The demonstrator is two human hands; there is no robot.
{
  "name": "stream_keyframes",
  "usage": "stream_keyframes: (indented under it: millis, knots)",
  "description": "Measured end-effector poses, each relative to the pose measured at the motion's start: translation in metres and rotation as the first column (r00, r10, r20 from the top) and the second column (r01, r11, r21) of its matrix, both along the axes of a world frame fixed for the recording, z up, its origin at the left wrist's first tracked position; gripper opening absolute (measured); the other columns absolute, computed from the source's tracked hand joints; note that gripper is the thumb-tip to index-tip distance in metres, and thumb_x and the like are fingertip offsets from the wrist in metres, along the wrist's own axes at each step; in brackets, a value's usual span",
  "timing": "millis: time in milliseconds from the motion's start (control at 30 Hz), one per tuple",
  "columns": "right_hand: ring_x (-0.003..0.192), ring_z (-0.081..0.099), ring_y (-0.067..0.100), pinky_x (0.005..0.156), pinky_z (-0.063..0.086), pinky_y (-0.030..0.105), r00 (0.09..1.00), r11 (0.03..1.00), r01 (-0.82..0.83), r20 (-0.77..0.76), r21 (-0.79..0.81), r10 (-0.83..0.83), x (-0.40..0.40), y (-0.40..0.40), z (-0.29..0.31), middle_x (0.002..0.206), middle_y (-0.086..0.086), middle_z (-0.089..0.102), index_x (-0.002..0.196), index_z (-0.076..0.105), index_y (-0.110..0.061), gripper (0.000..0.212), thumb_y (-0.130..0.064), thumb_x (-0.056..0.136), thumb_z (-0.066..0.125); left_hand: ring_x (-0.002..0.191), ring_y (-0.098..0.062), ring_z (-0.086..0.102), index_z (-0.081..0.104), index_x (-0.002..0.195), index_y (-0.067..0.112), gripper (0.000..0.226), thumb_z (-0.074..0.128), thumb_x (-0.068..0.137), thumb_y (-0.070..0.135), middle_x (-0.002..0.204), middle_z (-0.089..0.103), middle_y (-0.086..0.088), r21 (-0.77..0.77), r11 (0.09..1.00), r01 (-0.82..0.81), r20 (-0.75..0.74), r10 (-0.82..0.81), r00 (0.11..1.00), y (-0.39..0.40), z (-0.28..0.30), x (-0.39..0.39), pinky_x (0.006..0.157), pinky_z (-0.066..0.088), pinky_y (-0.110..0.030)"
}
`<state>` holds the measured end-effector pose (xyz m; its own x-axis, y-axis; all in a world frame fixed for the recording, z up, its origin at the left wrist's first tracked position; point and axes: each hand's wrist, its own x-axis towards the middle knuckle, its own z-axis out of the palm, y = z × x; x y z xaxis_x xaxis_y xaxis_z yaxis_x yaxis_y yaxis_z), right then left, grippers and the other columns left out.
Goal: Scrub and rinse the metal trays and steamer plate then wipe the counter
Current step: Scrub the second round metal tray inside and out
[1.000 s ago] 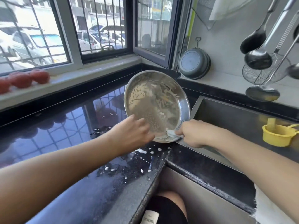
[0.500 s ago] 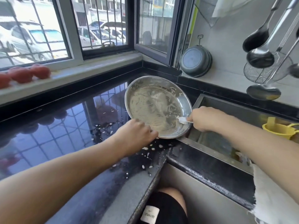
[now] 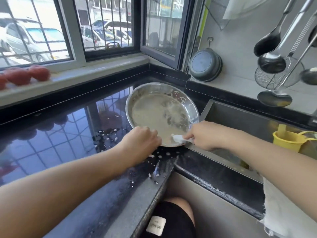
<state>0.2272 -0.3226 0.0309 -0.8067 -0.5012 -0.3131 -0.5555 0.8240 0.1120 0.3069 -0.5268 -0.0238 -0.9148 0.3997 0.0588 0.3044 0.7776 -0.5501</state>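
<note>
A round metal tray (image 3: 154, 110), smeared with soapy residue, lies nearly flat on the black counter (image 3: 60, 134) beside the sink (image 3: 248, 121). My left hand (image 3: 140, 143) grips the tray's near rim. My right hand (image 3: 204, 134) pinches a small white scrubber (image 3: 177, 138) and presses it against the tray's inside near the front edge. White foam flecks (image 3: 159, 156) dot the counter below the tray.
A yellow cup (image 3: 288, 140) sits in the sink at right. Ladles (image 3: 272, 60) and a wire strainer (image 3: 274, 78) hang on the wall. A dark pan (image 3: 205, 66) leans in the corner. Red tomatoes (image 3: 24, 74) line the windowsill. A white cloth (image 3: 288, 212) drapes over the counter front.
The tray has dropped from steeply tilted to almost flat on the counter. My right hand with the scrubber moved from the right rim back toward the near edge.
</note>
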Motion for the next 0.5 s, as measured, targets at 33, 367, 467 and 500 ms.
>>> stream_keyframes:
  millis: [33, 367, 467, 500]
  knots:
    - [0.113, 0.061, 0.030, 0.085, 0.048, 0.029, 0.999, 1.000, 0.013, -0.041, 0.013, -0.013, -0.003, 0.005, 0.002, 0.137, 0.006, 0.061, 0.140, 0.054, -0.048, 0.053, -0.015, 0.099, 0.044, 0.102, -0.030, 0.066, 0.062, 0.120, 0.013, 0.030, 0.047, 0.097, 0.000, 0.114, 0.062, -0.007, -0.064, 0.998, -0.004, -0.023, 0.002, 1.000, -0.008, 0.006, 0.001, 0.076, 0.053, -0.037]
    - [0.086, 0.063, 0.027, 0.066, 0.051, 0.032, 0.999, 0.998, 0.028, 0.036, -0.052, -0.026, 0.014, -0.012, -0.019, 0.118, 0.010, 0.065, 0.146, 0.050, -0.044, 0.059, -0.009, 0.101, 0.036, 0.107, -0.033, 0.053, 0.065, 0.119, 0.009, 0.028, 0.048, 0.097, 0.009, 0.119, 0.058, -0.014, -0.354, 0.934, 0.049, -0.122, -0.098, 0.988, -0.018, 0.022, 0.013, 0.088, 0.047, -0.050]
    - [0.096, 0.063, 0.027, 0.075, 0.055, 0.035, 1.000, 0.996, -0.018, 0.016, -0.091, 0.020, 0.015, -0.008, -0.014, 0.126, 0.006, 0.065, 0.143, 0.052, -0.046, 0.057, -0.010, 0.101, 0.039, 0.111, -0.031, 0.051, 0.063, 0.122, 0.011, 0.025, 0.048, 0.103, 0.014, 0.123, 0.055, -0.010, -0.296, 0.955, 0.007, -0.079, -0.032, 0.996, -0.023, 0.024, 0.011, 0.084, 0.048, -0.044]
    - [0.099, 0.064, 0.029, 0.082, 0.057, 0.038, 1.000, 0.992, -0.020, -0.026, -0.122, 0.017, 0.010, -0.007, -0.011, 0.131, 0.007, 0.065, 0.141, 0.053, -0.048, 0.057, -0.011, 0.100, 0.040, 0.112, -0.029, 0.051, 0.062, 0.122, 0.013, 0.023, 0.048, 0.104, 0.016, 0.124, 0.055, -0.009, -0.263, 0.965, 0.008, -0.048, -0.022, 0.999, -0.027, 0.027, 0.010, 0.083, 0.049, -0.042]
